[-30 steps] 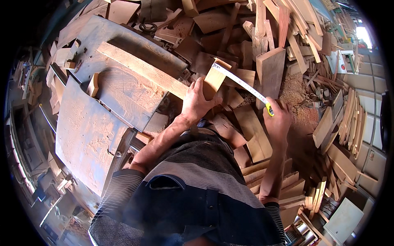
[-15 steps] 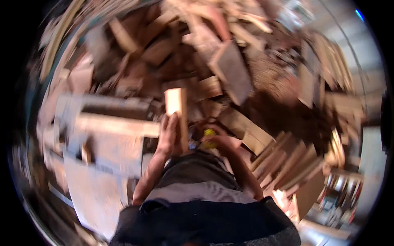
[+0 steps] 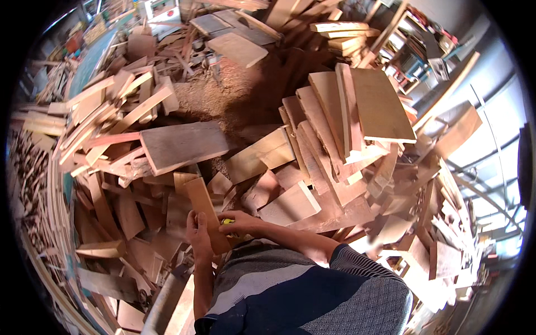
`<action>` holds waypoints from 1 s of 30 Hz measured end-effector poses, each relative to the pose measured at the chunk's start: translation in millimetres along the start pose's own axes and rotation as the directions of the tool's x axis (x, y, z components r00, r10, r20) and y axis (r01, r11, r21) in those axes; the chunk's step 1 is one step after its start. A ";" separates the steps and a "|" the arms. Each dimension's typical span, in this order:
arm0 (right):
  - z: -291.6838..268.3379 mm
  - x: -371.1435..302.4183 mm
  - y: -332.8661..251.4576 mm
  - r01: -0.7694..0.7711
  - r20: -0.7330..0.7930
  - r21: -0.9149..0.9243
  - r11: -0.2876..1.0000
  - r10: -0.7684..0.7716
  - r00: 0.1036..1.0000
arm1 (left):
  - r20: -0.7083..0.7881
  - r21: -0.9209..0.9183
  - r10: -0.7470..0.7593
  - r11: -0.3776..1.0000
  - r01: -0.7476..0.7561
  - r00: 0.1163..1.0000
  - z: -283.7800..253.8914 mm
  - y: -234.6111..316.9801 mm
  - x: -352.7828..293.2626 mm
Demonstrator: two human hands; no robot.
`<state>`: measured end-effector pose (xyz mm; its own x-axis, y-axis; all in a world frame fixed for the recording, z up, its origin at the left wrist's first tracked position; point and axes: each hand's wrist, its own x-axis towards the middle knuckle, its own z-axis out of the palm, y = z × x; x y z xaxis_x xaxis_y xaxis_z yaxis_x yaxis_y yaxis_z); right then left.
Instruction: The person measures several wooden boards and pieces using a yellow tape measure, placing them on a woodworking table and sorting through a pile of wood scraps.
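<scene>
My left hand (image 3: 199,228) is closed around the left edge of a short wooden board (image 3: 201,200), which is tilted in front of my waist. On the other side of the board, my right hand (image 3: 241,223) grips a small yellow object (image 3: 228,221). Only a bit of yellow shows between the fingers, so its kind is hidden. The right fingertips are close against the board's edge; whether they touch it I cannot tell. Just beyond the board lies a heap of loose wood offcuts (image 3: 129,215).
A dark-faced thick plank (image 3: 184,146) lies ahead on the heap. To the right, several boards (image 3: 321,131) lean in a row beside a wide flat board (image 3: 382,106). Sawdust (image 3: 206,100) covers ground farther off. A stack of thin strips (image 3: 103,125) is at the left.
My view has swung to the right, and the earlier blur has cleared. Both hands have come closer together, the right hand bringing the yellow object up to the board.
</scene>
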<state>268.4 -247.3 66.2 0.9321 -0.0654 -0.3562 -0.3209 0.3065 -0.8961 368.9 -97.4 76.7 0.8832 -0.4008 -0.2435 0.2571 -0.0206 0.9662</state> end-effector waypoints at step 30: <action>-488.9 -182.1 -221.1 -0.977 -0.735 -0.193 0.093 -0.674 0.081 | -0.140 -0.021 -0.257 0.966 0.256 0.956 -75.1 -102.7 -40.5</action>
<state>87.6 -767.4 199.8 0.1686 -0.9094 0.3803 -0.9727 -0.0910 0.2136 336.2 -10.3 -19.1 0.8336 -0.2496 -0.4928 0.4830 -0.1036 0.8695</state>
